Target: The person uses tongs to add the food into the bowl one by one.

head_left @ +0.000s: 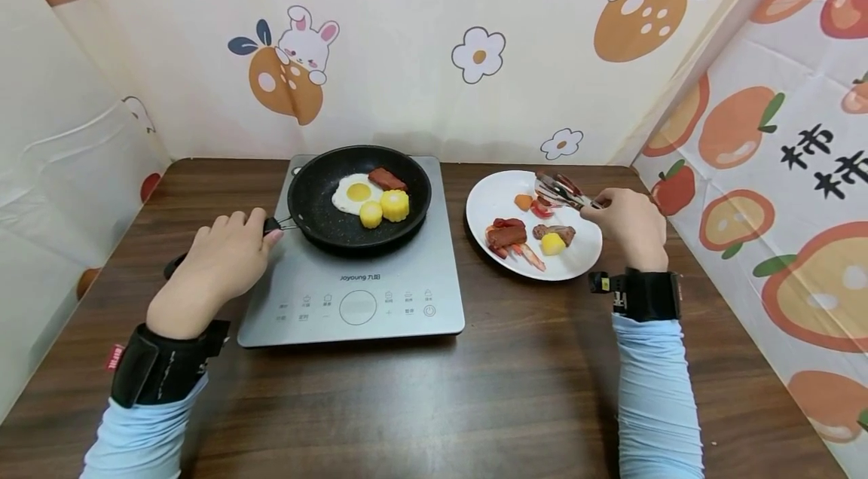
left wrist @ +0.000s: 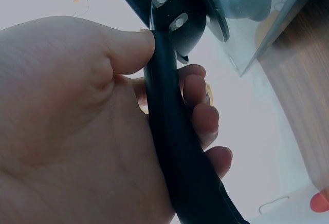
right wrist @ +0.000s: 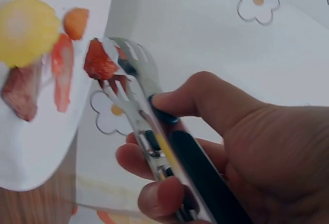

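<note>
My left hand point(head_left: 227, 257) grips the black handle point(left wrist: 172, 116) of a frying pan point(head_left: 359, 234), thumb on one side and fingers curled round the other. In the pan lie a fried egg point(head_left: 354, 193), a reddish-brown meat piece point(head_left: 387, 178) and two corn pieces point(head_left: 395, 205). Over the right side of a white plate point(head_left: 583, 242), my right hand point(head_left: 631, 223) holds metal tongs point(head_left: 576, 196) with dark grips. A red food piece point(right wrist: 100, 62) sits between the fork-like tong ends; its kind is unclear. On the plate are meat slices point(head_left: 507, 235), corn point(head_left: 552, 244) and several other bits.
The pan stands on a silver induction cooker point(head_left: 291, 298) with its control panel towards me. The plate is to the cooker's right on a brown wooden table point(head_left: 529, 388). Printed cloth walls point(head_left: 407, 35) close off the back and both sides.
</note>
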`<state>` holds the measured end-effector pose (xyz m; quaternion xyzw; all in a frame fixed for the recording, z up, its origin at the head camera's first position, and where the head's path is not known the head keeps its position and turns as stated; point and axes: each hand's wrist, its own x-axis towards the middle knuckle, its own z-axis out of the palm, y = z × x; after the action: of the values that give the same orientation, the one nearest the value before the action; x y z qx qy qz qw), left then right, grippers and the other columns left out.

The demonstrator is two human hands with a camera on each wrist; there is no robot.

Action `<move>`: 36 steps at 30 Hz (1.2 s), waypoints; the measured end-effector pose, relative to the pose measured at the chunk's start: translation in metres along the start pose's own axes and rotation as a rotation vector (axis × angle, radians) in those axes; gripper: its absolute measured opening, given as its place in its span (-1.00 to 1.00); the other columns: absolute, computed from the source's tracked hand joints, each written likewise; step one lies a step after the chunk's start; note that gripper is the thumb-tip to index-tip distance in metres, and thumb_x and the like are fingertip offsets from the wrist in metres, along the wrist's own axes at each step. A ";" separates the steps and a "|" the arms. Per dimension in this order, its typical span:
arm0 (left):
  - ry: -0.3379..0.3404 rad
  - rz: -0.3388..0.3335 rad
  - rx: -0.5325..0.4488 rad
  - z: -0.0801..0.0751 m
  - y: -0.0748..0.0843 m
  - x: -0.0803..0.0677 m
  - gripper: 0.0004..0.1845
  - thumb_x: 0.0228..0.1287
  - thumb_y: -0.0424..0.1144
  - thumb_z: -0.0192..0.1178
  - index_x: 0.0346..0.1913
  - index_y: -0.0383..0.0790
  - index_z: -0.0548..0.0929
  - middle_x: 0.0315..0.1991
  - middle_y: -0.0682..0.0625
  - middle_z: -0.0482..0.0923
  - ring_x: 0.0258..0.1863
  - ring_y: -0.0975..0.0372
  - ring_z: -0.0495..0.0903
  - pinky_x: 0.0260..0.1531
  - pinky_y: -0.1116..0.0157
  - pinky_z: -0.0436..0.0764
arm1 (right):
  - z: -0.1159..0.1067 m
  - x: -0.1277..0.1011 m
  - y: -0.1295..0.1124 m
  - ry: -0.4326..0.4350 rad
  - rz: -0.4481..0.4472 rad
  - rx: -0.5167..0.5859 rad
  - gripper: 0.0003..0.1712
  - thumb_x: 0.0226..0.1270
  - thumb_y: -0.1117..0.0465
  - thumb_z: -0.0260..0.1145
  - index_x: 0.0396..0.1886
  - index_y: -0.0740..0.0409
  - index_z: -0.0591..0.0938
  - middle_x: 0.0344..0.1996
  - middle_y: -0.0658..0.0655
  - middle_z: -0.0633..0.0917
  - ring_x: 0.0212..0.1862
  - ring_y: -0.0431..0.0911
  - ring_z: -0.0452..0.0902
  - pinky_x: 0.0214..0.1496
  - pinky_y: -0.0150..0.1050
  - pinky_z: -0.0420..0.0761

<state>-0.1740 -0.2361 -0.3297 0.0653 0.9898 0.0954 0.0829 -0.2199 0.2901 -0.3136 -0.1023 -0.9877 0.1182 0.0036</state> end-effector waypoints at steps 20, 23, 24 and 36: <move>0.008 0.003 -0.006 -0.001 0.001 -0.003 -0.42 0.69 -0.05 -0.23 0.38 -0.55 0.23 0.19 -0.55 0.38 0.20 -0.36 0.35 0.17 -0.34 0.32 | -0.012 -0.019 -0.053 -0.003 -0.202 0.081 -0.54 0.47 -0.07 0.25 0.09 0.19 0.68 -0.04 0.34 0.73 -0.18 0.15 0.58 -0.33 -0.11 0.45; 0.015 0.005 -0.008 -0.002 0.001 -0.003 -0.42 0.68 -0.05 -0.22 0.38 -0.55 0.24 0.18 -0.55 0.39 0.18 -0.35 0.37 0.17 -0.34 0.33 | -0.019 -0.024 -0.066 0.007 -0.231 0.097 -0.56 0.46 -0.06 0.24 0.08 0.15 0.69 -0.09 0.30 0.75 -0.27 0.10 0.57 -0.40 -0.16 0.39; 0.014 0.005 -0.008 -0.002 0.001 -0.003 -0.43 0.68 -0.06 -0.22 0.38 -0.55 0.24 0.18 -0.55 0.39 0.18 -0.36 0.37 0.17 -0.34 0.33 | -0.021 -0.026 -0.071 0.007 -0.241 0.102 -0.56 0.46 -0.06 0.24 0.09 0.15 0.69 -0.10 0.29 0.75 -0.29 0.09 0.55 -0.42 -0.17 0.37; 0.008 0.004 -0.005 -0.002 0.001 -0.003 -0.41 0.69 -0.04 -0.23 0.39 -0.54 0.24 0.18 -0.55 0.39 0.19 -0.35 0.37 0.17 -0.33 0.33 | -0.018 -0.036 -0.146 0.019 -0.363 0.104 -0.80 0.37 0.01 0.24 -0.21 -0.03 0.69 -0.46 0.04 0.62 -0.38 -0.02 0.47 -0.43 -0.18 0.33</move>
<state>-0.1711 -0.2357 -0.3273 0.0666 0.9898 0.0984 0.0788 -0.2136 0.1480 -0.2609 0.0766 -0.9825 0.1654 0.0395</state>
